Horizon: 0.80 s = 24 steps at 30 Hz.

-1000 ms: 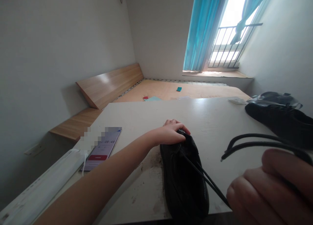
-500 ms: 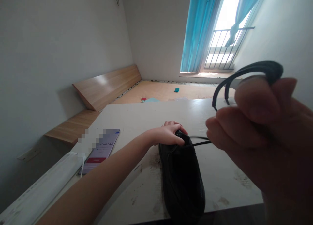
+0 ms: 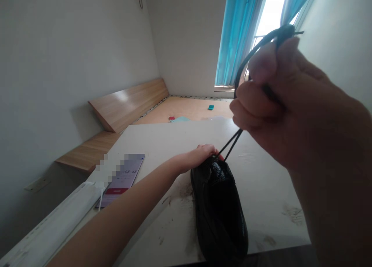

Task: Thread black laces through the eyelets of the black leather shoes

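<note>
A black leather shoe (image 3: 222,212) lies on the white table, its heel end toward me and its toe pointing away. My left hand (image 3: 205,154) is closed over the front part of the shoe; its fingertips are mostly hidden behind it. Raised at the upper right, my right hand (image 3: 269,85) is a fist around a black shoelace (image 3: 232,143). Two taut strands run from the shoe's front up into that fist. A loop of the lace arches over the fingers, and a short end sticks out above the thumb.
The white table (image 3: 162,137) has dark smudges near the shoe. A phone (image 3: 124,180) with a lit screen lies on the left, beside a white box-like strip (image 3: 58,220). Behind stands a bed (image 3: 186,106) with a wooden headboard (image 3: 130,102). Blue curtains (image 3: 235,38) hang at the window.
My right hand has risen and moved left and away, pulling the lace strands upward from a nearly level line. My left hand has shifted slightly forward on the shoe.
</note>
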Motion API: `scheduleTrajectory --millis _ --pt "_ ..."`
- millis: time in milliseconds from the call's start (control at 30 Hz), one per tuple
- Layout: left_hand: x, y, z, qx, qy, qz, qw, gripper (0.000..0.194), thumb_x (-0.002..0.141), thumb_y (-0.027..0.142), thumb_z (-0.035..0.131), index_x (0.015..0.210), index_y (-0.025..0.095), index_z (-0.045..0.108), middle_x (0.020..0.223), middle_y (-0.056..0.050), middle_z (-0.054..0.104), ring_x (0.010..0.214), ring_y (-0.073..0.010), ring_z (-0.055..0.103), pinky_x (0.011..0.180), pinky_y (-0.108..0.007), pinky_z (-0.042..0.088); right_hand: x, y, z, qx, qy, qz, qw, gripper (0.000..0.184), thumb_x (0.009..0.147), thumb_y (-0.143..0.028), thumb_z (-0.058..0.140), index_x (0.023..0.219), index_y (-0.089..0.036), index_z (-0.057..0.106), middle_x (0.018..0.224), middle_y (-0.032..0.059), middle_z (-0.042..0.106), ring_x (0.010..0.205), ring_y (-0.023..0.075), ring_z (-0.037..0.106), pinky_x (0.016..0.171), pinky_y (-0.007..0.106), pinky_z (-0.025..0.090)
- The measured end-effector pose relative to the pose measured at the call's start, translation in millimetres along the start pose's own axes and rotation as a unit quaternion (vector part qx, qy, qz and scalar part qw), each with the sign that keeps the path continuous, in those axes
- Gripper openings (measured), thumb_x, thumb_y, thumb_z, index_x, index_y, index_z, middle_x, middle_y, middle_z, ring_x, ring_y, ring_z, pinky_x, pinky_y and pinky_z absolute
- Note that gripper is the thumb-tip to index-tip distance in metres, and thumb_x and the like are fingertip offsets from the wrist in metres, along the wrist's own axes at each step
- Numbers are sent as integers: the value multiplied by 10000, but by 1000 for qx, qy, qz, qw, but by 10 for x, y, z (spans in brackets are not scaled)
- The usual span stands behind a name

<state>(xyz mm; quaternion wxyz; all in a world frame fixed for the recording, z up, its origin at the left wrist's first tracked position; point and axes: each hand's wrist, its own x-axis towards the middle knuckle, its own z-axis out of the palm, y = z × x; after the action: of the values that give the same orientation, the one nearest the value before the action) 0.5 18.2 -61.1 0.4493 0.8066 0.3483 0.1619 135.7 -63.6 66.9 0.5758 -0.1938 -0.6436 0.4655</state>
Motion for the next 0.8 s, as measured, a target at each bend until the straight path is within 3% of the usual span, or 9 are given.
scheduleTrajectory --millis 100,167,267,333,367,500,667,800 --pt "-23 23 -33 -92 -14 -10 996 388 911 354 345 1024 120 633 1172 -132 680 1040 -223 620 977 -386 462 267 170 -229 21 78 -8 997 370 1022 -144 329 693 -188 491 526 -65 186 470 70 144 428 205 158" --pt "2 32 -44 -163 0 -25 986 382 904 369 369 1039 112 617 1185 -150 675 1049 -225 622 997 -395 446 414 322 -390 46 107 -7 993 344 1016 -212 394 683 -199 474 523 -72 182 467 78 135 419 207 158" --pt "37 90 -59 -197 132 -29 971 354 895 367 348 1016 148 599 1116 -102 694 1070 -221 618 1032 -411 420 555 552 -594 70 139 -6 988 309 939 -270 564 660 -215 444 502 -85 172 445 81 121 404 228 139" --pt "19 168 -77 -131 221 9 967 286 873 330 395 965 169 612 1101 -70 683 1107 -217 595 1067 -401 391 594 662 -691 85 154 -10 984 297 882 -253 634 660 -222 440 497 -90 167 434 81 117 399 238 128" --pt "-3 211 -87 -78 227 32 970 270 865 312 423 959 174 634 1111 -63 672 1123 -218 583 1080 -391 378 600 696 -727 93 155 -5 984 288 863 -241 652 664 -224 444 499 -89 174 435 81 125 401 240 132" --pt "-91 322 -95 60 153 58 985 347 900 329 439 1110 194 680 1255 -69 605 1226 -230 520 1122 -371 333 576 707 -799 111 149 12 982 293 814 -179 676 650 -221 438 503 -85 188 439 83 141 411 249 144" --pt "-84 296 -59 41 200 42 978 276 862 259 504 1070 170 662 1094 -48 707 1037 -204 621 984 -347 447 537 615 -796 85 115 12 990 334 833 -212 662 630 -235 399 510 -79 184 438 99 163 420 273 167" --pt "-91 332 -34 44 167 35 984 309 897 327 486 1033 183 723 1005 -42 743 972 -217 640 928 -362 466 552 589 -739 121 119 35 985 309 856 -170 614 644 -224 395 505 -83 191 443 87 170 429 258 167"
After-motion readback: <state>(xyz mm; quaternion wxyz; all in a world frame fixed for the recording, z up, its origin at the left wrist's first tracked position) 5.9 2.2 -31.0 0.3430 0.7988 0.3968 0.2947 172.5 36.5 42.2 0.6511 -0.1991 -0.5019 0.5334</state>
